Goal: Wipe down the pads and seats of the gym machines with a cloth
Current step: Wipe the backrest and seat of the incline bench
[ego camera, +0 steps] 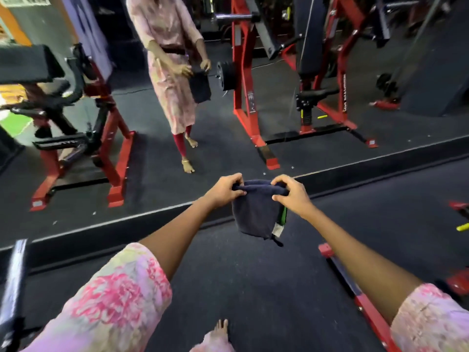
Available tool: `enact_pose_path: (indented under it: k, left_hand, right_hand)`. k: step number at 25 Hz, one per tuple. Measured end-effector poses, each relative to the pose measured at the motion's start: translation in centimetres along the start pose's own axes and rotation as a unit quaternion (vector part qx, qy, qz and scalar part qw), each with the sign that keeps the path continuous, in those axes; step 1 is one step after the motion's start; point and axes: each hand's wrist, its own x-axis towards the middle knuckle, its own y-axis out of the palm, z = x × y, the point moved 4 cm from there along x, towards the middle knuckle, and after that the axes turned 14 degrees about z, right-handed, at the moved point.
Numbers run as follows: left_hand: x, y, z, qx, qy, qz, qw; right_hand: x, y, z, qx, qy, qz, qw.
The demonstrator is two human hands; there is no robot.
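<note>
A dark navy cloth (253, 212) hangs folded in front of me, a green-and-white label showing at its lower right corner. My left hand (224, 191) pinches its top left edge and my right hand (291, 194) pinches its top right edge, both held out at mid-frame above the dark floor. A wall mirror ahead reflects red-framed gym machines: one with a black seat (317, 94) and tall back pad (308, 34) at the right, another with a black pad (25, 63) at the far left.
The mirror's base ledge (127, 224) crosses the frame diagonally. A red machine base rail (360, 298) lies on the floor at my right. A black and silver bar (14, 283) stands at the lower left. My bare foot (220, 329) stands on the rubber floor.
</note>
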Motion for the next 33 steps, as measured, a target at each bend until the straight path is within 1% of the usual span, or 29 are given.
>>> enact_pose_path:
  k: [3,7,9,10,13,15,16,17,19,20,23,25,27,29,30,32,33]
  left_hand:
    - [7.0,-2.9,1.4,0.026,0.039,0.059,0.997]
    - [15.6,-6.1,1.8,0.019,0.092,0.085,0.992]
    - [19.3,-6.2,1.6,0.023,0.114,0.103,0.988]
    - [21.6,-6.0,1.6,0.023,0.123,0.118,0.985]
    - [28.8,-4.9,1.2,0.019,0.141,0.16,0.977]
    - [32.4,-4.2,0.3,0.026,0.145,0.166,0.975]
    - [34.9,-3.7,-0.2,0.023,0.154,0.164,0.974]
    - [37.2,-3.2,-1.1,0.021,0.165,0.165,0.972]
    - [41.7,-2.1,-3.5,0.04,0.19,0.181,0.964]
    - [44.1,-1.5,-4.7,0.05,0.203,0.188,0.96]
    - [50.3,-0.2,-8.4,0.055,0.233,0.178,0.954]
    - [54.3,1.3,-10.9,0.03,0.245,0.177,0.953]
    - [57.9,3.1,-13.4,-0.032,0.25,0.181,0.951]
    - [61.7,5.3,-15.6,-0.125,0.233,0.192,0.945]
    - [63.3,6.4,-16.4,-0.172,0.219,0.192,0.941]
    - [67.5,8.7,-18.6,-0.26,0.19,0.199,0.926]
    - [69.6,9.8,-19.8,-0.3,0.181,0.204,0.914]
  right_hand:
    - [4.8,-2.4,-2.3,-0.024,0.07,0.002,0.997]
    - [8.9,-5.1,-4.9,-0.099,0.098,-0.003,0.99]
    - [9.8,-6.3,-6.7,-0.149,0.104,-0.005,0.983]
    - [10.3,-7.2,-7.9,-0.158,0.111,-0.021,0.981]
    - [12.5,-10.8,-11.3,-0.127,0.141,-0.097,0.977]
    - [13.4,-13.3,-13.5,-0.056,0.202,-0.134,0.969]
    - [14.0,-14.7,-15.2,0.004,0.229,-0.164,0.96]
    - [14.5,-16.1,-16.8,0.083,0.247,-0.2,0.945]
    - [15.4,-19.2,-19.7,0.234,0.268,-0.276,0.893]
    - [15.8,-20.7,-21.1,0.28,0.273,-0.307,0.868]
    - [16.9,-25.4,-24.1,0.341,0.263,-0.357,0.829]
    - [16.4,-28.2,-26.5,0.363,0.26,-0.393,0.804]
    - [15.9,-30.8,-29.3,0.373,0.266,-0.413,0.787]
    - [15.6,-33.3,-32.1,0.368,0.275,-0.449,0.767]
    - [15.4,-34.4,-33.5,0.372,0.269,-0.479,0.749]
    - [15.1,-36.8,-36.5,0.422,0.224,-0.545,0.69]
    - [15.3,-37.9,-37.9,0.454,0.201,-0.542,0.678]
